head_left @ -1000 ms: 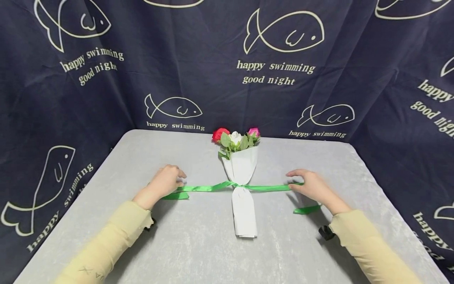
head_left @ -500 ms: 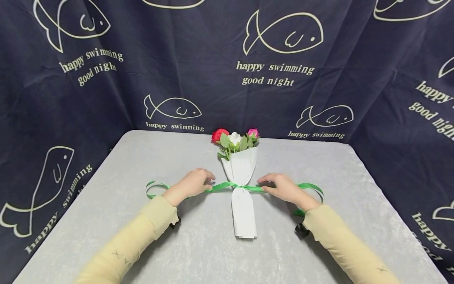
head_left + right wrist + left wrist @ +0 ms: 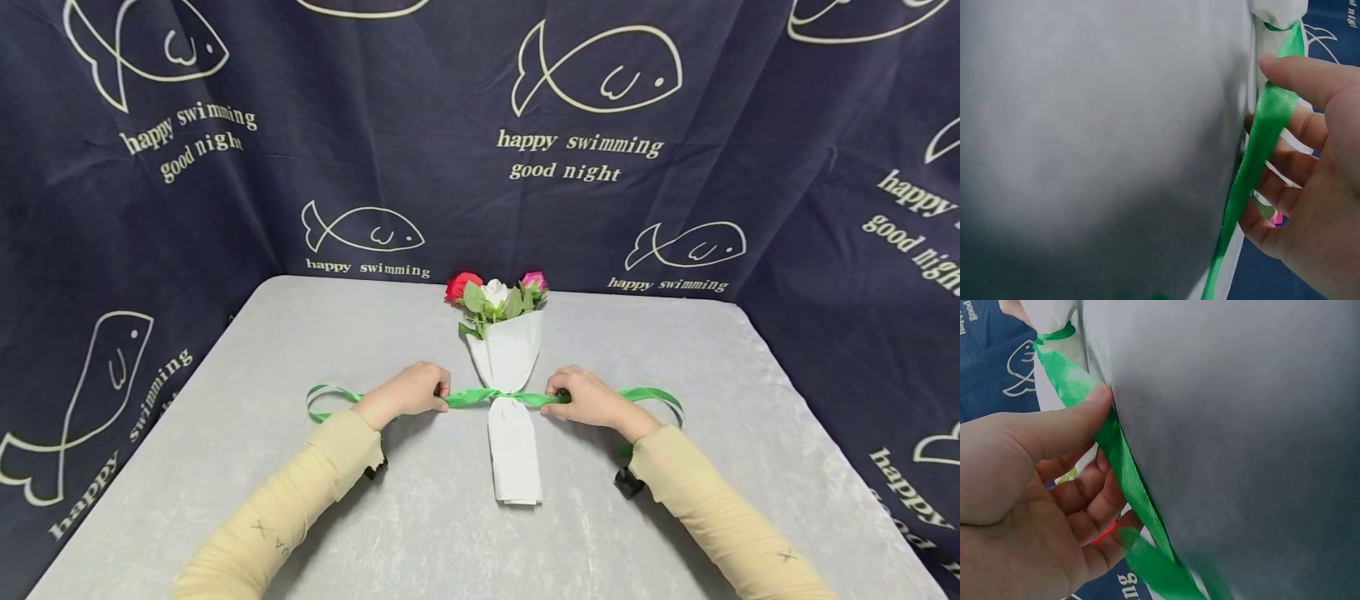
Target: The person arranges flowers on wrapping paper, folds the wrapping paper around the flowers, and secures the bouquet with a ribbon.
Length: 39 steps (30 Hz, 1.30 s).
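Observation:
A bouquet wrapped in white paper (image 3: 514, 454) lies on the table, its red (image 3: 463, 287), white and pink flowers pointing to the back. Round its waist runs a green ribbon (image 3: 472, 397), crossed at the front. On the left side my left hand (image 3: 408, 390) pinches the ribbon between thumb and fingers, close to the bouquet. My right hand (image 3: 588, 395) pinches the other half just right of the paper. In each wrist view the ribbon passes under the thumb and trails down past the fingers. Both ribbon tails loop loosely behind the wrists.
The grey cloth-covered table (image 3: 450, 550) stretches around the bouquet. A dark blue curtain (image 3: 465, 167) with white fish drawings and lettering hangs behind it and on both sides.
Both hands have slid inward along the ribbon toward the bouquet, and their fingers have closed on it. The ribbon tails now form loops behind the wrists. The bouquet has stayed in place.

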### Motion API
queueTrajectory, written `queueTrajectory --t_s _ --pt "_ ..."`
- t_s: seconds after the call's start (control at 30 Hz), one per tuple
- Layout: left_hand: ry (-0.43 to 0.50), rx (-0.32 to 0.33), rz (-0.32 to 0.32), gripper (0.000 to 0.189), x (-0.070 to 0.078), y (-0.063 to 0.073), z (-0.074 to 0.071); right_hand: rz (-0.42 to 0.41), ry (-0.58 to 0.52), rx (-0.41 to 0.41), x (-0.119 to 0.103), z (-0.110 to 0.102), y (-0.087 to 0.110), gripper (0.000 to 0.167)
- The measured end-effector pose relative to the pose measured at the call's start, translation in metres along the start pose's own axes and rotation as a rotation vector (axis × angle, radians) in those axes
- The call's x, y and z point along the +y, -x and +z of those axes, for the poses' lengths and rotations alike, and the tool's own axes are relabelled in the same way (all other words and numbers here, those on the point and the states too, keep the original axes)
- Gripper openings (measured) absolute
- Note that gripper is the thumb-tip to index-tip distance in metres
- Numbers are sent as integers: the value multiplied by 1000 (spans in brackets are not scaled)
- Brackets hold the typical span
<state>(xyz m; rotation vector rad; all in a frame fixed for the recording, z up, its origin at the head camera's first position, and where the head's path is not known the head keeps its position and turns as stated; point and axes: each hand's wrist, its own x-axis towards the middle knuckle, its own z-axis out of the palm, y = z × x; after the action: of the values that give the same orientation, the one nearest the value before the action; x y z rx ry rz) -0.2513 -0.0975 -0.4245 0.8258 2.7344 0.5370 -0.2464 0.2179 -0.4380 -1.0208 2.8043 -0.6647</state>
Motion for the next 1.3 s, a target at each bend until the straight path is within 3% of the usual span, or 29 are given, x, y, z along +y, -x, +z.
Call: queueTrajectory --t_s 0.23,0.53,0.77,1.0,1.3 --pt "131 -29 23 16 -8 6 -6 91 -192 -54 -2 -12 7 14" --pt "228 -51 74 28 -13 16 -17 171 -307 -93 -2 -24 18 34" --pt "353 -46 78 35 -7 22 -28 194 -474 -40 -5 -36 25 34" --pt "595 -6 18 25 8 25 -41 253 -615 34 -14 -45 25 35" --pt "687 98 20 21 29 22 -52 229 -812 133 -35 -59 13 24"
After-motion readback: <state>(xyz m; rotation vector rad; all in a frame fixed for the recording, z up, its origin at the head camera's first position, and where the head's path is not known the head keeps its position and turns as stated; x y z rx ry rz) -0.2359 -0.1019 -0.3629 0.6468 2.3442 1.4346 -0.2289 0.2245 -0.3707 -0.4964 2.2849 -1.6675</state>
